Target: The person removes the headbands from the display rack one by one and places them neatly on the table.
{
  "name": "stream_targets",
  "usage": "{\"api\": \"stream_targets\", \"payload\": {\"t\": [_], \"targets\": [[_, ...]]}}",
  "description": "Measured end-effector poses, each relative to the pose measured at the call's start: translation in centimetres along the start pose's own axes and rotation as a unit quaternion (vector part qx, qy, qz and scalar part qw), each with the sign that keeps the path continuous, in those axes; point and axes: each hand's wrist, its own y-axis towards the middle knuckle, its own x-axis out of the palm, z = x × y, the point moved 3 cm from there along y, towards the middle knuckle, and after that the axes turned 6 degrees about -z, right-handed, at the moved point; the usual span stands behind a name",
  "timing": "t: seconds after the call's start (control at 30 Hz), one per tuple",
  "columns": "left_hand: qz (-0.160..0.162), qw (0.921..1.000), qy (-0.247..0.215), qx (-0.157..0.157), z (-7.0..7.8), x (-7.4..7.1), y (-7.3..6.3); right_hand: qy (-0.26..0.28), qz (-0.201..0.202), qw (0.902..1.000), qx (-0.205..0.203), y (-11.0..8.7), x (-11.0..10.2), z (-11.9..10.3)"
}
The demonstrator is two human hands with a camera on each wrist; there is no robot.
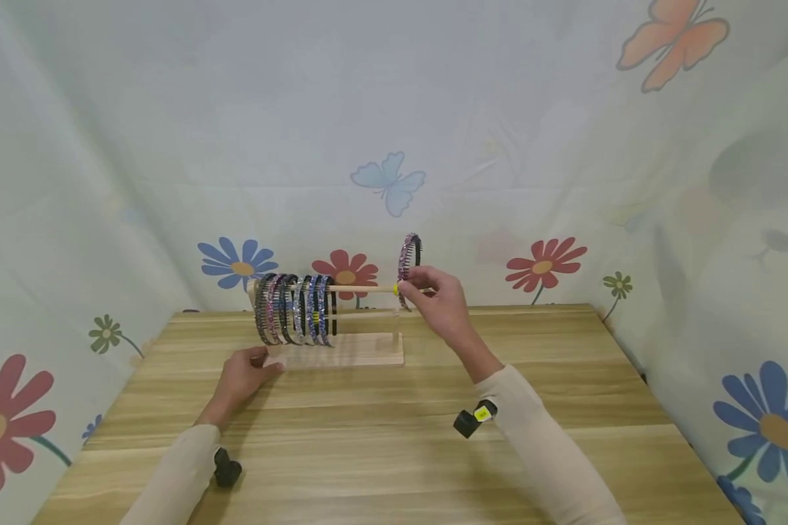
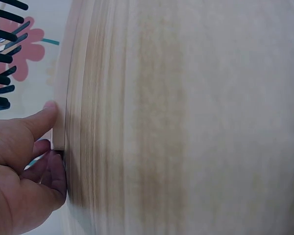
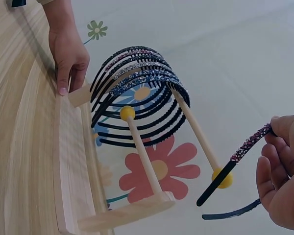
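Note:
A wooden headband rack [image 1: 361, 351] stands on the table, with several glittery headbands [image 1: 311, 310] gathered at the left part of its rods. My right hand [image 1: 441, 306] pinches a pink glittery headband [image 3: 250, 145] with black toothed ends. This headband is upright at the right end of the upper rod, beside its yellow ball tip [image 3: 222, 178]; its black ends lie on either side of the rod's tip in the right wrist view. At the rack's left end, my left hand [image 1: 241, 375] grips the base, thumb on its edge and fingers curled against it [image 2: 60, 127].
The wood-grain table [image 1: 368, 437] extends in front of the rack. Behind it hangs a pale cloth [image 1: 302, 109] printed with flowers and butterflies. A second rod, lower down, carries another yellow ball [image 3: 128, 113] inside the row of headbands.

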Motion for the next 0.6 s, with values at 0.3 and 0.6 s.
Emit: {"api": "stream_targets", "payload": {"t": [0.3,0.6], "targets": [[-0.006,1.0,-0.004,-0.003,0.0,0.0,0.1,-0.007,0.019,0.9998,-0.001,-0.4,-1.8,0.7],[-0.006,1.0,-0.003,0.0,0.0,0.0,0.1,-0.034,0.055,0.9977,0.021,-0.7,-4.3,1.7]]}}
